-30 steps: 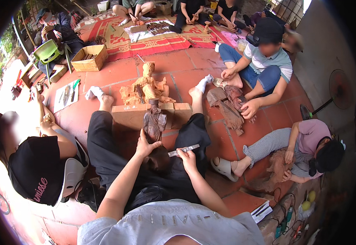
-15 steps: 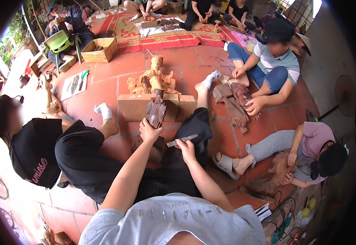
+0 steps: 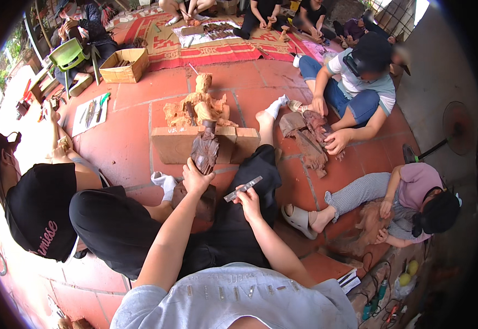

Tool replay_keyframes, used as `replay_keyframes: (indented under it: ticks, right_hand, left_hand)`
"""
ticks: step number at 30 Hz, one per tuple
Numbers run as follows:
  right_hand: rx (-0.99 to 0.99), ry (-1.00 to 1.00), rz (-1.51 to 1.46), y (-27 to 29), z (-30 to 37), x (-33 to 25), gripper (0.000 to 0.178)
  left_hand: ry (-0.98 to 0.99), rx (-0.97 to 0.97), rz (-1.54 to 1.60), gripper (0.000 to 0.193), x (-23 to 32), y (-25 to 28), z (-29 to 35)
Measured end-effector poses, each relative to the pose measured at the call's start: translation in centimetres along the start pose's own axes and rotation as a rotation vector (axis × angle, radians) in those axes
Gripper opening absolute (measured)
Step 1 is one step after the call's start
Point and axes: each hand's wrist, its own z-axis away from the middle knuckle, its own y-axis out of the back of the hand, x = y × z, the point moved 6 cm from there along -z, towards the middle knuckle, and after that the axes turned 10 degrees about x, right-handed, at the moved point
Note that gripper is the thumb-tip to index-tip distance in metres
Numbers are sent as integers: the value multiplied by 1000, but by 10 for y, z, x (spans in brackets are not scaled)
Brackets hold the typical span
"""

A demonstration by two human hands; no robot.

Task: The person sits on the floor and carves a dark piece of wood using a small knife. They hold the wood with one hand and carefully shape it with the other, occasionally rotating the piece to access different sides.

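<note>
My left hand (image 3: 196, 179) is closed around the lower part of a dark brown carved wooden figure (image 3: 205, 149), which stands upright in front of me. In my right hand (image 3: 248, 203) a flat grey metal strip (image 3: 243, 188) is pinched, slanting up to the right, apart from the figure. Whether the strip is a file or a blade I cannot make out. Below my left wrist a dark wooden block (image 3: 206, 203) rests between my legs. Just beyond the figure, a pale carved wooden sculpture (image 3: 201, 104) sits on a thick wooden block (image 3: 165, 145).
A person at the right handles dark wood pieces (image 3: 310, 145); another below holds a reddish carving (image 3: 367, 227). Close at my left sits a person in black (image 3: 41, 211). Tools lie on a white sheet (image 3: 90, 116). Farther back are a cardboard box (image 3: 124, 66) and a red mat (image 3: 167, 52).
The white-socked foot at the left has drawn in toward the wooden block. The metal strip tilts more steeply in my right hand. The whole view has shifted slightly.
</note>
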Motion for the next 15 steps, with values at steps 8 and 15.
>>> replay_keyframes:
  ticks: [8,15]
  right_hand:
    - [76,131,1,15,35,-53,14]
    - [20,59,-86,-25,83,-101,20]
  left_hand:
    - [65,-69,129,106,2,9,1]
    - [111,-178,403,110,-12,-22,-2]
